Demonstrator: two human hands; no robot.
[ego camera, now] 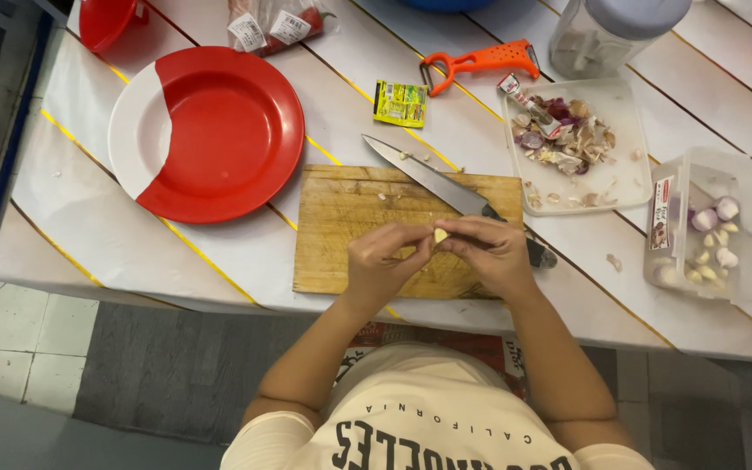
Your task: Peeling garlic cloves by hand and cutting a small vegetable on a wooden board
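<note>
Over the wooden cutting board (pixel 350 235), both hands met at a small pale garlic clove (pixel 439 235). The left hand (pixel 383 258) and the right hand (pixel 489 248) each had fingers pinched together on the clove, holding it just above the board's middle. A kitchen knife (pixel 428 178) lay slantwise across the board's far right corner, its handle passing under the right hand. On the white bench (pixel 219 252), a red plate (pixel 219 130) stood well left of the board. To the right, a clear tray of papery peelings (pixel 628 130) sat beside a clear tub (pixel 741 226) holding peeled cloves and small shallots. An orange peeler (pixel 480 61) and a small green sachet (pixel 399 103) lay beyond the board.
</note>
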